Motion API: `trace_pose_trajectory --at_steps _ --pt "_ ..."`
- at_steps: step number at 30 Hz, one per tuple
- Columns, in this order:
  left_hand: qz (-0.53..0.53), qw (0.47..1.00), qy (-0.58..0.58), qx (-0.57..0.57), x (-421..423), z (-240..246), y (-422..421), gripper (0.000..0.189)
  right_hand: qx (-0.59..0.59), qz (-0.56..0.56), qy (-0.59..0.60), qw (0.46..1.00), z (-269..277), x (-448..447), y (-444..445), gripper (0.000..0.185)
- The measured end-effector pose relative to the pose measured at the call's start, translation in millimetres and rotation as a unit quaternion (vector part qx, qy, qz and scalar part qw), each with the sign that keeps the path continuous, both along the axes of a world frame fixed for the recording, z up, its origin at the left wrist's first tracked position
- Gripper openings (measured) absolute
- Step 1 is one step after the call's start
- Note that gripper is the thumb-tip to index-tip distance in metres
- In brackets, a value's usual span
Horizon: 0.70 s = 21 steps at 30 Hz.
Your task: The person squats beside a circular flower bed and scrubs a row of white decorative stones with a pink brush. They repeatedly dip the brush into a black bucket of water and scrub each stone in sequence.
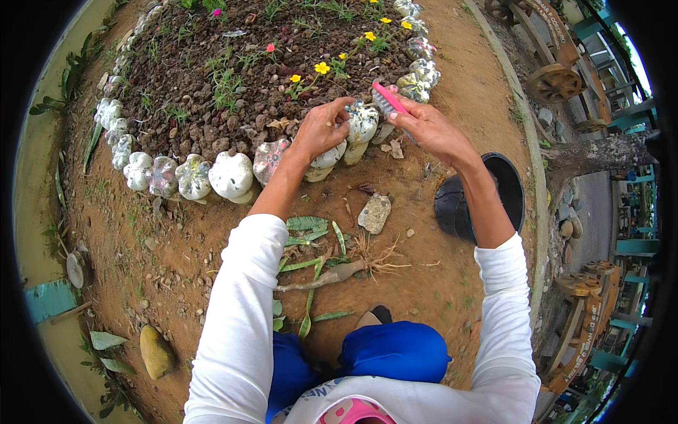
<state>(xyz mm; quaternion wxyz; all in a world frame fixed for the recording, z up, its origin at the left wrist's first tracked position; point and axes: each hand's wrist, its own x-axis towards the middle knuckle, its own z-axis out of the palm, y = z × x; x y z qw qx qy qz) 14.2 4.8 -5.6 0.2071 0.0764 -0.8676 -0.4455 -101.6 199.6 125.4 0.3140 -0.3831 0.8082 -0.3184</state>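
A row of upturned plastic bottles, painted white and worn, edges the flower bed (185, 122). My right hand (426, 124) grips a pink-backed scrub brush (389, 98) with grey bristles, held just right of a bottle base with flaking paint (362, 121). On that bottle's left side is my left hand (326, 124), fingers curled and thumb apart from the forefinger; whether its fingertips touch the bottle is hard to tell. Below the left wrist, a whiter bottle (231, 175) stands in the row beside one with reddish stains (271, 159). Yellow flowers (321, 68) grow behind my left hand.
A black plastic bucket (455, 206) lies tipped beside my right forearm. On the soil before my knees are a stone (374, 213), an uprooted plant with bare roots (339, 272) and cut variegated leaves (307, 223). A concrete curb (529, 143) runs along the right.
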Motion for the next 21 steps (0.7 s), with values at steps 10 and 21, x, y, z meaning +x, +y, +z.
trace_pose_trajectory --at_steps 10,21 --pt "0.064 0.997 0.026 -0.017 -14 -5 5 0.031 -0.061 -0.064 0.061 0.994 -107 -7 -36 0.054" --pt "0.076 0.990 0.115 0.021 -12 -8 3 0.022 -0.204 -0.125 0.216 0.947 -146 54 -24 0.066"
